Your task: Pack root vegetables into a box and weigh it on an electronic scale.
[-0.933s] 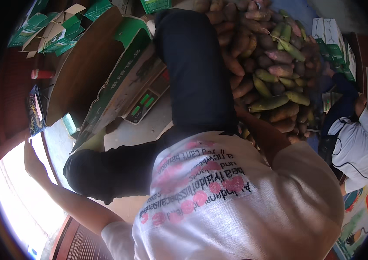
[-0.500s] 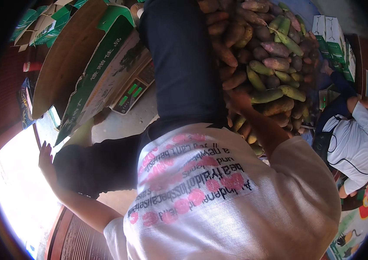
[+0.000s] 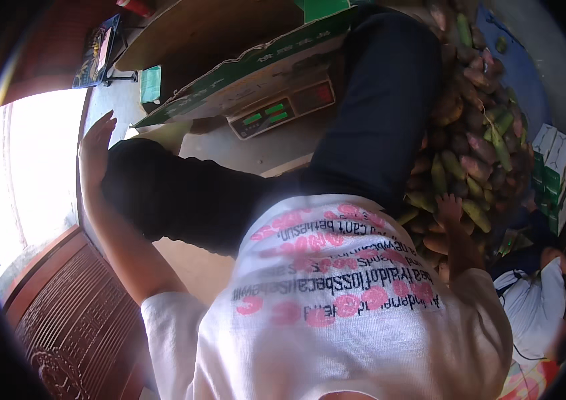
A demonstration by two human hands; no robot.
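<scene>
My left hand (image 3: pixel 96 150) is held out beside my bent left knee (image 3: pixel 140 160), fingers stretched and nothing in them. Down at the right, my right hand (image 3: pixel 450 208) rests with spread fingers on the near side of a large heap of long fruits or tubers (image 3: pixel 476 167). They are green, purple-pink and brown; I cannot tell their exact kind. A green one (image 3: pixel 475 216) lies just right of that hand. In front of me, between my legs, stands a digital scale (image 3: pixel 282 112) with lit green displays. A big opened green-and-white cardboard box (image 3: pixel 243 70) rises behind the scale and partly hides it.
On the right, a co-worker in a white shirt (image 3: pixel 530 307) bends near stacked white-and-green cartons (image 3: pixel 553 167). Blue sheeting (image 3: pixel 520 67) lies along the heap's far edge. A carved wooden seat (image 3: pixel 73 313) is at my left, below a bright doorway (image 3: pixel 40 167).
My view has swung left, so the scale and heap appear further right. My right hand, blurred against the heap before, now shows spread fingers on it. My left hand stays by the knee.
</scene>
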